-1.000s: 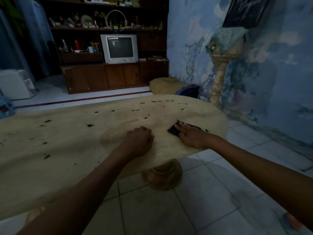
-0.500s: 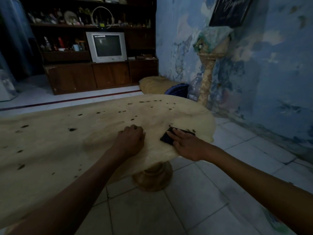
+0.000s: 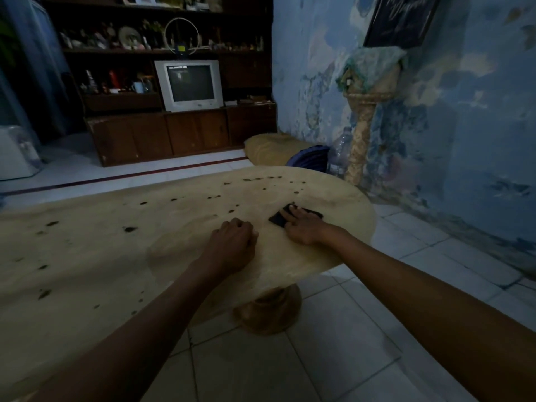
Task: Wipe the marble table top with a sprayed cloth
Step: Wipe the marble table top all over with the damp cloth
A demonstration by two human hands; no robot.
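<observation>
Beige table top (image 3: 116,250) — dark-speckled; black cloth (image 3: 280,218); mottled blue wall (image 3: 464,126)

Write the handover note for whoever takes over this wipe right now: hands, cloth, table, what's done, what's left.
Right hand: fingers flat, pressing the dark cloth onto the marble table top near its right end.
Left hand: fingers curled, resting on the table beside it; holds nothing visible.
Done: cannot tell which areas are already wiped.
Left: dark spots dot the far edge and left part; a spray bottle is not in view.
</observation>
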